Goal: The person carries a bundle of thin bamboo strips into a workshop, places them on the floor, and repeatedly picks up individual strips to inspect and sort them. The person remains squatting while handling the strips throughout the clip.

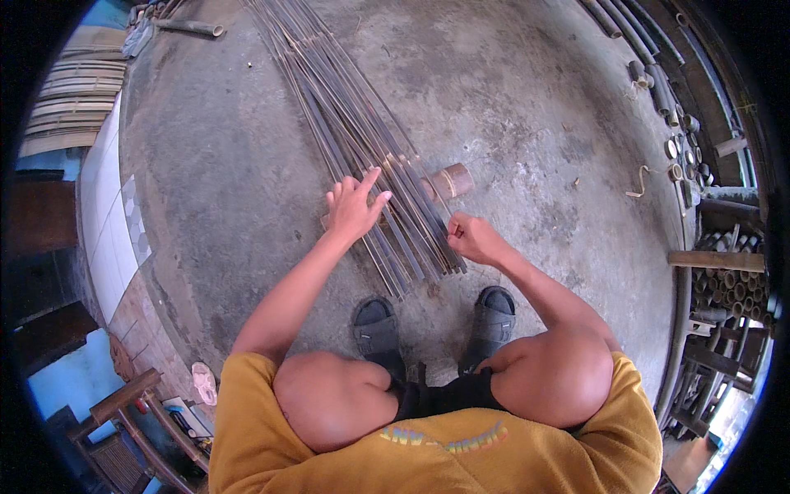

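Observation:
Long, thin, dark bamboo strips (354,107) lie in a loose bundle on the concrete floor, running from the far left of centre to just before my feet. My left hand (354,207) hovers over or rests lightly on the bundle's left side, fingers spread and holding nothing. At the right edge of the near ends, my right hand (476,237) is closed in a pinch. One slender strip, set apart from the others, runs down to those fingertips. Beneath the bundle, a short bamboo log (451,181) lies crosswise, its right end sticking out.
My sandalled feet (377,325) flank the bundle's near ends. Cut bamboo tubes (736,284) are stacked along the right wall. Flat slatted bamboo pieces (74,99) are piled at far left. A wooden chair (123,436) stands at lower left, and a loose bamboo pole (189,27) lies far off.

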A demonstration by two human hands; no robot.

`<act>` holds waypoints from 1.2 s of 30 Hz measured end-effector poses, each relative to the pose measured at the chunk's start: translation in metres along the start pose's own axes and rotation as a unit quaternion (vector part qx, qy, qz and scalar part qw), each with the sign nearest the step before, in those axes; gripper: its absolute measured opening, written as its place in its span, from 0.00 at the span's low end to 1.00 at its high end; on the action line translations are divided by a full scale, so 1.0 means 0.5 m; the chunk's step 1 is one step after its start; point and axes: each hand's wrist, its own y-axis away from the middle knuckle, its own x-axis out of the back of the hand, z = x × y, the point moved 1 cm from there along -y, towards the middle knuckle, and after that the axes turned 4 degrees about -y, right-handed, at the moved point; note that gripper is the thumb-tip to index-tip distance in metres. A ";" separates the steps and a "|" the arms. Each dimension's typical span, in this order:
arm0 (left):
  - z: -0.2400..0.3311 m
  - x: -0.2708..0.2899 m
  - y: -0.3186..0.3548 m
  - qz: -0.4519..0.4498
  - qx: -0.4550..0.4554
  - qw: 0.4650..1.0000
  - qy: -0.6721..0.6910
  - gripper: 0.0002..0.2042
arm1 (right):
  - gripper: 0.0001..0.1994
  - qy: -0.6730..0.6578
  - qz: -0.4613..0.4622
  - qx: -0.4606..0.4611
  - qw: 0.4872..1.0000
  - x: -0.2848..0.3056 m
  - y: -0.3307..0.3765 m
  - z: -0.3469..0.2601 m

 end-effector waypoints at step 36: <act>-0.127 -0.052 0.017 -0.114 0.230 0.961 0.103 0.31 | 0.13 -0.256 0.144 -0.031 0.955 -0.050 0.010 -0.085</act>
